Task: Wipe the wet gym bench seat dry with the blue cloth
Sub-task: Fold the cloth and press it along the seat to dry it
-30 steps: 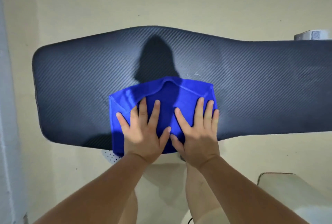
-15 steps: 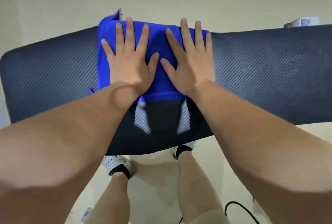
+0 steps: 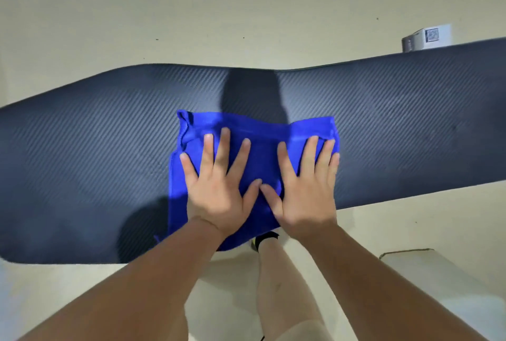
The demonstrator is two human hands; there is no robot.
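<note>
Fingers spread straight and flat, gripping nothing: left hand and right hand lie side by side, thumbs almost touching, both pressing the blue cloth onto the bench. Cloth sits mid-seat toward the near edge, its near hem drooping over, its far-left corner rucked up. Done well, this wants even palm weight, overlapping passes from near edge to far, and that bunched corner smoothed flat. How wet the left and right stretches are, nobody can tell from here.
</note>
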